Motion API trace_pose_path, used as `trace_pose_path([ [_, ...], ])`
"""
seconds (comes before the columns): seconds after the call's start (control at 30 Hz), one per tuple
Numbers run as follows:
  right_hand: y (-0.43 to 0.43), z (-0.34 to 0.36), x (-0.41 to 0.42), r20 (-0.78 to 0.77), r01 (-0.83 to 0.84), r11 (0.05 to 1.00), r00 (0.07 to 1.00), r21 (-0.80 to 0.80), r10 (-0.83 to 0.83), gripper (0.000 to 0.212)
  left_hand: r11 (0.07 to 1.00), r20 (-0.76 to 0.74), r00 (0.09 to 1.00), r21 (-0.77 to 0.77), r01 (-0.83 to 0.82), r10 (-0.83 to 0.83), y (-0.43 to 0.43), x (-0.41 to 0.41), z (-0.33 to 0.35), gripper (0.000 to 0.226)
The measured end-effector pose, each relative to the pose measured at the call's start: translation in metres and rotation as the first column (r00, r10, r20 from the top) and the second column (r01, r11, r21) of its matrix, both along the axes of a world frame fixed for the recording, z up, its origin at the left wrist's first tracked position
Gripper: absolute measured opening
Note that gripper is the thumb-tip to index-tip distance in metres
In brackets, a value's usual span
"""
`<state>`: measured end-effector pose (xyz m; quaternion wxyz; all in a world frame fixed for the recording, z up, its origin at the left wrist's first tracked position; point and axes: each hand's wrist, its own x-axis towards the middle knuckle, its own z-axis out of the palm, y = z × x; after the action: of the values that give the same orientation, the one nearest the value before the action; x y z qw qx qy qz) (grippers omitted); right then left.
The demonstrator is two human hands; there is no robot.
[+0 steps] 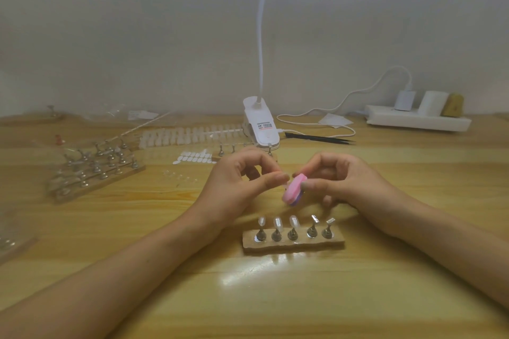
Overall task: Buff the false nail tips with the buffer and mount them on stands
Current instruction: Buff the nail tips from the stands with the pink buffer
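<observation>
At the far left of the wooden table (110,228) sits a wooden base crowded with small metal stands (96,170). Just right of it, further back, lies a long strip of white false nails (192,133), with a sheet of pale oval tabs (192,158) in front of it.

The left hand (239,181) is raised above the table, its thumb and forefinger pinched together on what looks like a small clear nail tip (286,185); the tip is blurred and mostly hidden, so I cannot make out its shape. The other fingers are curled loosely behind. Behind this hand a white clip lamp (261,124) stands on the table, its neck rising up the wall.

The pinched tip touches the pink buffer (294,190), which is tilted, with a purple layer showing on its underside. Below the buffer, nearer the person, a wooden block (293,245) holds five metal stands in a row: the three on the left carry clear nails, the two on the right are bare.

The right hand (341,181) grips the buffer's right end between thumb and curled fingers. Behind it lie black tweezers (319,139), and at the far right a white power strip (418,120) rests against the wall with plugs in it.
</observation>
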<state>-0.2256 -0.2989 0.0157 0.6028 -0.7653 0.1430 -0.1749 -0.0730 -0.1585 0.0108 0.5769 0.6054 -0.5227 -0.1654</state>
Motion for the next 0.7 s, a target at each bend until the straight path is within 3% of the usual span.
trace_pose_path([
  [0.07, 0.0026, -0.0002, 0.0002, -0.006, -0.039, 0.999, 0.999, -0.027, 0.039, 0.01, 1.0, 0.04, 0.999, 0.005, -0.001, 0.001, -0.0001, -0.0009, -0.0002, 0.017],
  [0.2, -0.001, -0.0003, 0.0004, 0.048, 0.084, 0.996, 0.995, 0.038, -0.086, 0.021, 1.0, 0.037, 0.999, 0.005, -0.011, 0.011, 0.0001, -0.0003, -0.0003, 0.012],
  [0.3, 0.0046, 0.0005, 0.001, -0.015, -0.046, 0.999, 0.999, -0.015, 0.046, 0.012, 0.999, 0.031, 0.999, -0.006, -0.032, 0.033, -0.0001, 0.0009, -0.0009, 0.013],
  [0.4, 0.0018, 0.0009, 0.0006, 0.028, 0.055, 0.998, 0.998, 0.024, -0.056, 0.021, 0.999, 0.071, 0.997, -0.009, -0.036, 0.036, -0.0001, 0.0002, -0.0016, 0.016],
  [0.53, 0.0041, 0.0004, 0.0022, -0.007, -0.025, 1.0, 1.0, -0.016, 0.025, 0.014, 0.999, 0.07, 0.997, -0.014, -0.043, 0.044, -0.0009, 0.0015, -0.0015, 0.015],
  [0.63, -0.001, -0.0006, 0.0025, 0.031, 0.076, 0.996, 0.997, 0.036, -0.077, 0.032, 0.999, 0.076, 0.997, -0.018, -0.033, 0.034, -0.0013, 0.0018, -0.0028, 0.018],
  [0.7, -0.0033, 0.0005, 0.0027, 0.009, 0.062, 0.998, 0.998, 0.025, -0.063, 0.031, 0.999, 0.077, 0.997, -0.02, -0.025, 0.027, -0.0008, 0.0017, -0.0031, 0.021],
])
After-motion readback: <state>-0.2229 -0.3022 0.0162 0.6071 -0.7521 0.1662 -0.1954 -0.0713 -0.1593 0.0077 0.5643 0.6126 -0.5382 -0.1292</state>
